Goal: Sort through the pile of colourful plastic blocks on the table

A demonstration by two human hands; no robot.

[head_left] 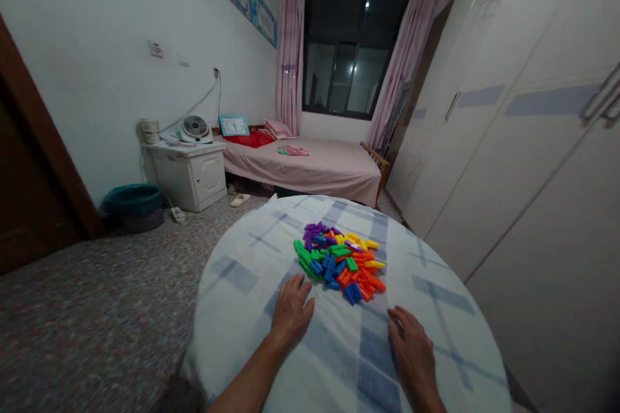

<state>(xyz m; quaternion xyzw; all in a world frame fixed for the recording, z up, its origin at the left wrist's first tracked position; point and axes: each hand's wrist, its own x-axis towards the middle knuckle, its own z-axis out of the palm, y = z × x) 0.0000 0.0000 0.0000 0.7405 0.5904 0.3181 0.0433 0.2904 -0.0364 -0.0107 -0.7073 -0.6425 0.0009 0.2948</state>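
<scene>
A loose heap of small plastic pieces [330,265] in purple, green, blue, orange and yellow lies on the round table's cloth. They look like clips or pegs, but their exact kind is too small to tell. My left hand [292,310] rests on the cloth just in front of the green and blue pieces, fingers apart and holding nothing. To the right, my right hand [411,347] lies on the cloth nearer to me, fingers loosely extended, with nothing in it. Closest to it are the orange pieces and a blue one [352,293] at the heap's front edge.
The round table [242,335] wears a white cloth with blue-grey checks. Beyond stands a bed [310,164] under a window. On the left are a white cabinet [188,174] with a fan [195,128] and a bin [134,206]. A wardrobe [484,142] lines the right.
</scene>
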